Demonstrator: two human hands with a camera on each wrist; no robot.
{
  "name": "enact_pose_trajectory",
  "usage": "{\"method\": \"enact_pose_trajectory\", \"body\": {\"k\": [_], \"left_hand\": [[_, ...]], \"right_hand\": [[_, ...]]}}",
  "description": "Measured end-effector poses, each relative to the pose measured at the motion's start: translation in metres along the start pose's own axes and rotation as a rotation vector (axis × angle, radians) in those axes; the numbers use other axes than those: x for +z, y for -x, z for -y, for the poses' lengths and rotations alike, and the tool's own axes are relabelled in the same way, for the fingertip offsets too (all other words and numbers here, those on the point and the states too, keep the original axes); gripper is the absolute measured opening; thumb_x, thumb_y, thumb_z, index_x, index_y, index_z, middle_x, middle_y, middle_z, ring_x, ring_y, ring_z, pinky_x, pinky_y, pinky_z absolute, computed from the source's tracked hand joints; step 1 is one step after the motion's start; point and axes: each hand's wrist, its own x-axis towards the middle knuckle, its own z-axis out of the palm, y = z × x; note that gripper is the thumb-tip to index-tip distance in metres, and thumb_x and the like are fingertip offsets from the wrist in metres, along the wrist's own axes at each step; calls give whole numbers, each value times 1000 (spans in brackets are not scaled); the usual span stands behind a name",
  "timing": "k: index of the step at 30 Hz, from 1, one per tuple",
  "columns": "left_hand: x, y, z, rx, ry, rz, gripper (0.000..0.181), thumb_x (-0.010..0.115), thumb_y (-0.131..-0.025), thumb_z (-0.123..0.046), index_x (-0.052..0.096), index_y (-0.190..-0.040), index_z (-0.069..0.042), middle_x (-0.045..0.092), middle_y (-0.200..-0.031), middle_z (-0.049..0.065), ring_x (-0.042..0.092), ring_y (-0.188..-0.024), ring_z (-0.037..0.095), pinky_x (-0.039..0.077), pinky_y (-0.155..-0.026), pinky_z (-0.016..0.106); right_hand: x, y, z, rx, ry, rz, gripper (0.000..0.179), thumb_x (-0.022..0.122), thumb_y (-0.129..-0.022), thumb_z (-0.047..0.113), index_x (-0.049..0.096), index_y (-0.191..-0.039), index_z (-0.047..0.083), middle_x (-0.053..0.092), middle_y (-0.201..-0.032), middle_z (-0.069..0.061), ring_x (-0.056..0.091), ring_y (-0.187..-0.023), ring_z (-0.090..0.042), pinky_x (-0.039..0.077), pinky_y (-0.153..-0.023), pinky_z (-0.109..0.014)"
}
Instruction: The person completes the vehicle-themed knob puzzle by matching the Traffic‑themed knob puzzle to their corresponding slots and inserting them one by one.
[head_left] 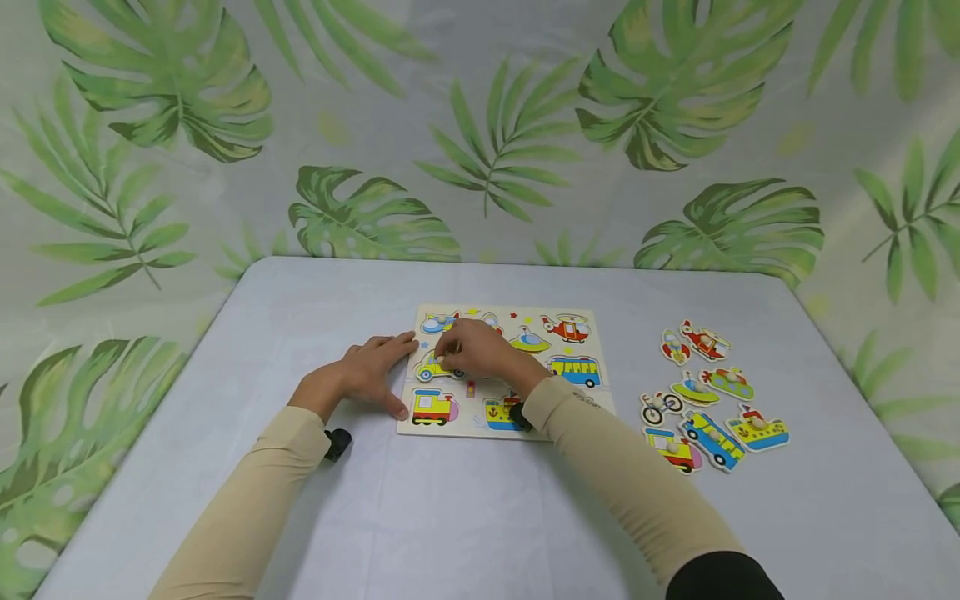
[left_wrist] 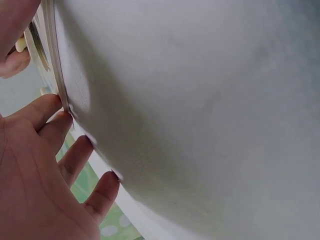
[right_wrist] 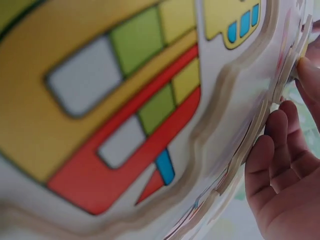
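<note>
A wooden puzzle board (head_left: pixel 468 423) with colourful vehicle pictures lies flat on the table. My left hand (head_left: pixel 371 375) rests against its left edge, fingers spread; the left wrist view shows the fingertips (left_wrist: pixel 62 117) at the board's side. Over the board's left half, my right hand (head_left: pixel 480 348) pinches the yellow car puzzle piece (head_left: pixel 429 368) by its knob, at the car's place in the middle row. An airplane piece (head_left: pixel 435 323) with a knob sits in the top left corner. The right hand partly covers the pictures behind it.
Right of the board lie several loose knobbed pieces, among them a helicopter (head_left: pixel 705 342), a bicycle (head_left: pixel 662 408), a bus (head_left: pixel 712 442), a ship (head_left: pixel 759 429) and a train (head_left: pixel 671 450). A leaf-patterned cloth (head_left: pixel 517 225) hangs behind the white table (head_left: pixel 457 517).
</note>
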Motion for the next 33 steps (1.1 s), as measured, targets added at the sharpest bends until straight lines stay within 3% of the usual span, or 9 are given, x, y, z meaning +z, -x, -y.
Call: {"method": "enact_pose_trajectory", "body": {"k": [14,27,33], "left_hand": [[-1,-1,-4,-17,12,7,113,86,-70,-49,24,-159,-16,13,-169,5,17,-153,38,23,-116,67],[-2,0,-5,-21,8,14,113,85,-71,-49,23,-159,-16,11,-169,4,15,-153,38,23,-117,67],[-3,2,-5,9,4,12,112,85,-72,-47,23,-159,-13,12,-169,7,16,-153,39,22,-116,68]], "right_hand": [[6,-6,1,59,56,20,17,65,-96,25,75,-109,18,71,-97,2,57,-86,-12,46,-83,-27],[4,-7,1,69,47,32,18,64,-97,25,74,-111,19,71,-98,2,57,-87,-13,46,-81,-26],[3,-5,2,47,37,30,18,64,-96,23,74,-111,18,70,-92,0,55,-81,-13,42,-76,-25]]}}
